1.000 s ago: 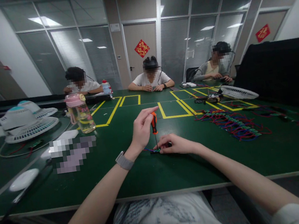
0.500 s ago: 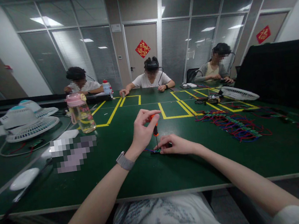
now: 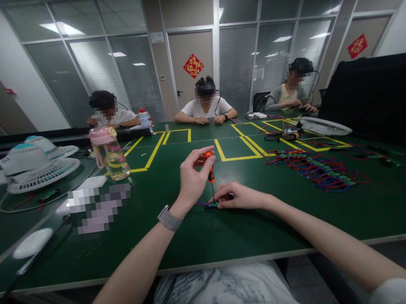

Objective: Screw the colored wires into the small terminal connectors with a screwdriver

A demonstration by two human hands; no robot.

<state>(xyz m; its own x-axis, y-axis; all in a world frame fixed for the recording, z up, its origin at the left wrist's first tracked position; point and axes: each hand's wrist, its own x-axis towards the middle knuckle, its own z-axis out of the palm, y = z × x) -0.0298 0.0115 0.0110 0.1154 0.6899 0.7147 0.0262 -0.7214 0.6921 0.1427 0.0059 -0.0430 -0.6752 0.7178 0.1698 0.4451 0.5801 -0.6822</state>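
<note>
My left hand (image 3: 194,176) is closed around the orange-and-black handle of a screwdriver (image 3: 211,177), which stands upright with its thin shaft pointing down. The shaft's lower end meets a small green circuit board (image 3: 211,205) lying on the table. Low at the board's right side, my right hand (image 3: 237,196) pinches its edge with bent fingers, which partly hide the board. Thin wires come off the board's left side. What exactly the screwdriver's tip touches is too small to tell.
To the right lies a row of wired circuit boards (image 3: 314,169). A pink-lidded bottle (image 3: 109,155), white fan parts (image 3: 42,167) and a white computer mouse (image 3: 33,243) are at the left. A black screen (image 3: 381,102) stands right. Several people sit across the green table (image 3: 157,254).
My left fingers have shifted slightly on the screwdriver's handle, showing more of its orange top. Across the table, the middle person's hand has left a small object and drawn back.
</note>
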